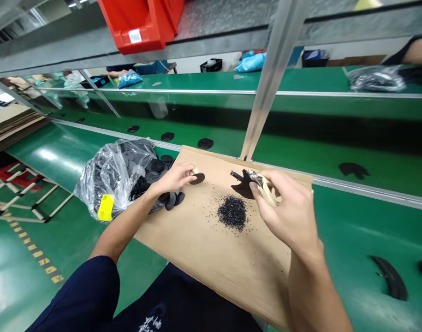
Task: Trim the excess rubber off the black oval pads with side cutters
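My left hand [179, 177] pinches a thin black disc [198, 178] by its edge, above the cardboard sheet [193, 235]. My right hand [288, 205] is closed round a hand tool [270, 191] with cream wrapped handles and a shiny metal part; its exact kind is unclear. Just beyond those fingers is a flat black piece [244, 185] with a narrow projecting end; whether the hand grips it too, I cannot tell. Between my hands lies a heap of tiny black bits [232, 212], scattered at its edges. Left of the cardboard, a clear plastic bag [109, 168] spills black discs [157, 165].
An aluminium post [266, 92] rises behind the cardboard. Stacks of black discs [205, 143] sit on the green conveyor belt [228, 124]. A red bin [141, 23] rests on the shelf overhead. A curved black piece [389, 276] lies at right. Another person's arm [418, 50] shows top right.
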Demonstrator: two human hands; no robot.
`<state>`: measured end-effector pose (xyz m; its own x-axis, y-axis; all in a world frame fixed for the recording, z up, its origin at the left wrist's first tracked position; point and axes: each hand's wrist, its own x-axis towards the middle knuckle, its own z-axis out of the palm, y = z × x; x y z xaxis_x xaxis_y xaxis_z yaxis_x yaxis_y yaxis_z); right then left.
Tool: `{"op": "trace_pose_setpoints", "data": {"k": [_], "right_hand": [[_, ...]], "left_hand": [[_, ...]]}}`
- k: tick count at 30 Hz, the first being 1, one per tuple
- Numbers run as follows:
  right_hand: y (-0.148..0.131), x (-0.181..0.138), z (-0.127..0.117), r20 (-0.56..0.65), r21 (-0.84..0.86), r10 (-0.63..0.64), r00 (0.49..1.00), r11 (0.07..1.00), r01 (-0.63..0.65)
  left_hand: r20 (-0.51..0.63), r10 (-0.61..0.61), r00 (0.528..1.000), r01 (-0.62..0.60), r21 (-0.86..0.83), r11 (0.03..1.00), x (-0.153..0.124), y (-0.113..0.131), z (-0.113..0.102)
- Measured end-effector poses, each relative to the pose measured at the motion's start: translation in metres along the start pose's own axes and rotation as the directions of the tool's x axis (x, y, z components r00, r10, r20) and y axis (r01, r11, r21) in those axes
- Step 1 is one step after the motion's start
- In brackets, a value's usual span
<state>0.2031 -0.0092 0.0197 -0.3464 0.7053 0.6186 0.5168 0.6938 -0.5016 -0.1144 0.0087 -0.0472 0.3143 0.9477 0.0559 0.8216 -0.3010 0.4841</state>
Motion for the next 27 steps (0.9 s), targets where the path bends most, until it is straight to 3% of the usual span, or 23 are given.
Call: {"op": "trace_pose_setpoints", "data": {"k": [2,4,7,12,19,23,27], "right_hand": [[0.001,0.0,0.0,-0.057,0.026,0.101,0.993,0.995,-0.099],[0.002,0.001,-0.001,-0.097,0.051,0.195,0.976,0.98,-0.191],[0.003,0.001,-0.004,-0.128,0.12,0.297,0.946,0.952,-0.282],[0.007,-0.001,-0.01,-0.09,0.239,0.366,0.926,0.911,-0.337],[0.011,0.0,-0.01,-0.023,0.268,0.404,0.915,0.884,-0.383],[0.013,0.002,-0.006,0.013,0.319,0.428,0.904,0.855,-0.409],[0.015,0.002,-0.003,0.019,0.359,0.449,0.894,0.831,-0.425]], "left_hand": [[-0.177,0.026,0.984,-0.083,-0.32,0.944,0.013,0.018,-0.001],[-0.319,0.028,0.947,-0.22,-0.584,0.781,0.027,0.041,0.0],[-0.399,0.075,0.914,-0.358,-0.707,0.61,0.044,0.079,0.005],[-0.424,0.123,0.897,-0.428,-0.766,0.479,0.062,0.12,0.022],[-0.404,0.096,0.91,-0.392,-0.759,0.52,0.062,0.123,0.04],[-0.525,0.109,0.844,-0.461,-0.606,0.648,0.058,0.123,0.041],[-0.616,0.164,0.77,-0.523,-0.463,0.715,0.056,0.125,0.042]]}}
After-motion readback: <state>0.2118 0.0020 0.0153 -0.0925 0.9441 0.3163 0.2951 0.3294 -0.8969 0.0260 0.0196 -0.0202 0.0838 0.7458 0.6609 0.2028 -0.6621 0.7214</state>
